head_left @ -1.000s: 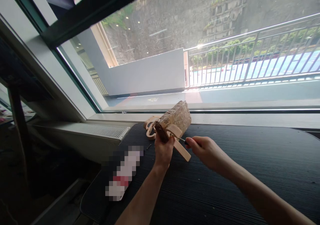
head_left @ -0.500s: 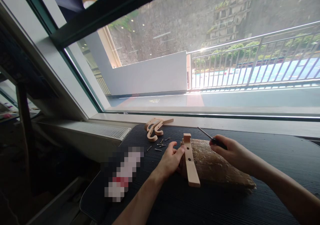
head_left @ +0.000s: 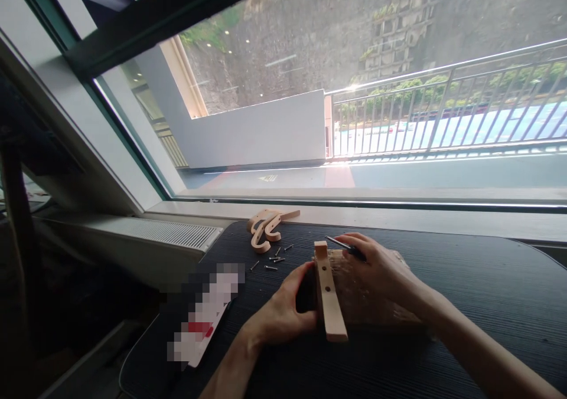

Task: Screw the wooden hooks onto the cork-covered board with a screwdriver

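A pale wooden hook [head_left: 328, 296] with two dark screw holes lies across the left end of a rough brown wood block [head_left: 354, 304]. My left hand [head_left: 286, 304] is closed round that end, thumb on the near side and fingers on the far side, just beside the hook. My right hand [head_left: 376, 263] grips a screwdriver [head_left: 349, 248] by its dark handle, above the block. The metal shaft points left, its tip close to the hook's upturned far end and apart from the holes. More wooden hooks [head_left: 268, 229] and several loose screws [head_left: 272, 260] lie beyond my left hand.
A dark table [head_left: 478, 293] with a rounded edge carries everything. At the left lies a blurred white and red packet [head_left: 208, 313]. Behind the table run a window sill [head_left: 376, 219] and a large window; a vented unit [head_left: 177, 232] stands at the left.
My right hand has brought the screwdriver left and closer to the hook. My left hand has shifted its hold, with its thumb now lower along the block's end. The view has swung slightly right.
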Demonstrator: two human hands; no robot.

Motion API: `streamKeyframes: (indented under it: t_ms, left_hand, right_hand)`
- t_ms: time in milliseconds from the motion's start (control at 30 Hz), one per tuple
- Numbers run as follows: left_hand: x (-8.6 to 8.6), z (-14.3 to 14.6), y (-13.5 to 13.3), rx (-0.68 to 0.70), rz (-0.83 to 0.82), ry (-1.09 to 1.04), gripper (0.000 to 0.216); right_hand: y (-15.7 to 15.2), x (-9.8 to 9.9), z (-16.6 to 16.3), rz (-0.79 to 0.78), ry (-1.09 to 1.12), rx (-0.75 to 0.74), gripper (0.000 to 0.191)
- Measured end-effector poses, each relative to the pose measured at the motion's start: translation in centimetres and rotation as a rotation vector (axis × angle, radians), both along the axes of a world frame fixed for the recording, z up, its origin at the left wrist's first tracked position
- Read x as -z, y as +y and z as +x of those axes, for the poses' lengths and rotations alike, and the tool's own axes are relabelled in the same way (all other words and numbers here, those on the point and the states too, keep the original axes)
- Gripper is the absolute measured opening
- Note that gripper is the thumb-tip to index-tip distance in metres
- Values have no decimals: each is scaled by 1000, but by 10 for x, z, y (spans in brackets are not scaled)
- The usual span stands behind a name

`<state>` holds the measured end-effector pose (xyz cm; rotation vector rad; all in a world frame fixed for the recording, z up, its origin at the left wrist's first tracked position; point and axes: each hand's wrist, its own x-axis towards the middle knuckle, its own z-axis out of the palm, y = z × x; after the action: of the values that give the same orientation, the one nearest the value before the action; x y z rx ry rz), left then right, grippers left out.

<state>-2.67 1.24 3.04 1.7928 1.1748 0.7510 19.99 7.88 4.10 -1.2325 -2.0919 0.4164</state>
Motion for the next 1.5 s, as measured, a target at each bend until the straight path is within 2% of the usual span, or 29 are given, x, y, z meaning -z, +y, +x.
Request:
streamKeyframes:
  t_ms: [167, 400, 600, 1000, 1200, 1367, 1500]
  left_hand:
    - [6, 1, -1, -8, 51, 106, 102]
    - [8, 11, 2, -47, 184, 97, 82]
    - [14, 9, 3, -51, 205, 113, 82]
    - [11, 11, 2, -22, 213, 160, 81]
    - [12, 11, 2, -11, 212, 157, 82]
    - [9, 8, 0, -48, 176, 81, 76]
    - [1, -1, -4, -49, 155, 9, 71]
  right_hand:
    - [6, 0, -28, -38, 20, -128, 41]
    - [7, 1, -32, -53, 19, -88, 39]
    - [9, 6, -32, -44, 27, -79, 35]
    - [12, 9, -29, -44, 61, -97, 29]
    - [9, 12, -31, -36, 55, -90, 32]
    - [9, 7, -11, -22, -14, -49, 34]
    - [8, 3, 27, -65, -100, 114, 39]
